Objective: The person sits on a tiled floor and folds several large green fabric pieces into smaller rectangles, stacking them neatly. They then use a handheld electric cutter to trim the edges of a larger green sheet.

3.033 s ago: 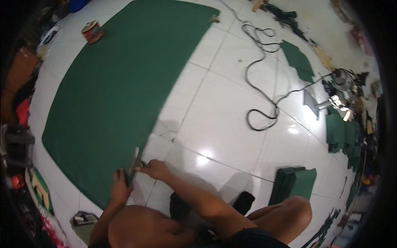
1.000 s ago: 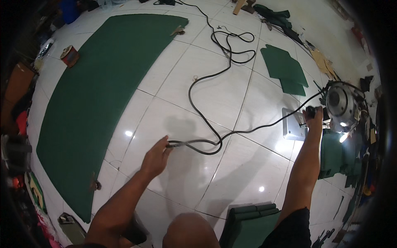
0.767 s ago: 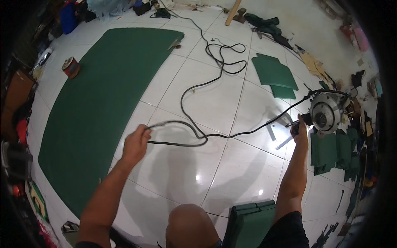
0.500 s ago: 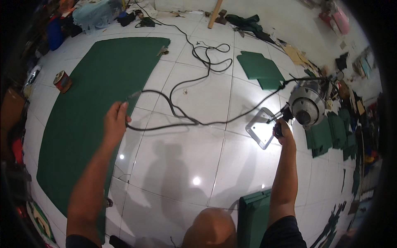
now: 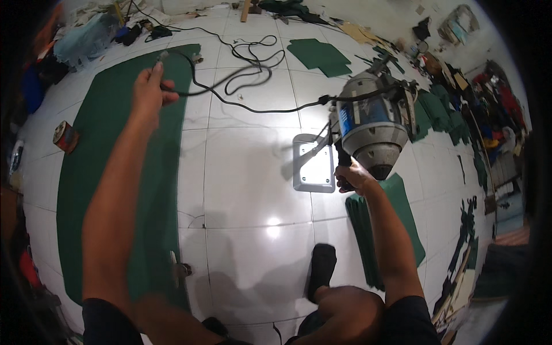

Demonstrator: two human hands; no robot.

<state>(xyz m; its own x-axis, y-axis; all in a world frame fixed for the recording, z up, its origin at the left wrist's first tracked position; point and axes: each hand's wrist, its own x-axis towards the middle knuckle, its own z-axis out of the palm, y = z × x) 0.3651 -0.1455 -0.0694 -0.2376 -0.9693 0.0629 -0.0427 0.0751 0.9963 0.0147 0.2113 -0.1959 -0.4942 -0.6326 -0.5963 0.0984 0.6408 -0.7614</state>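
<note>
My right hand [image 5: 357,177] is closed round the dark handle of a cloth cutting machine [image 5: 374,135], which has a grey and blue motor body. Its flat, shiny base plate [image 5: 314,187] lies below and left of the motor; whether it touches the floor I cannot tell. A black cable [image 5: 247,107] runs from the machine to my left hand [image 5: 149,95], whose fingers are closed on it. That hand is raised over a long green cloth [image 5: 121,155] spread on the floor. The cable's end near my fingers is blurred.
Loops of cable [image 5: 253,60] lie on the white tiles ahead. Cut green pieces [image 5: 319,56] lie beyond, and a green fabric stack [image 5: 399,198] is beside my right forearm. A round tin [image 5: 65,137] sits at the cloth's left edge. Scraps line the right wall.
My left hand has lifted the cable farther ahead and left. The machine now appears nearer and farther left, its base plate turned straighter. My view has shifted, and a dark-socked foot now shows.
</note>
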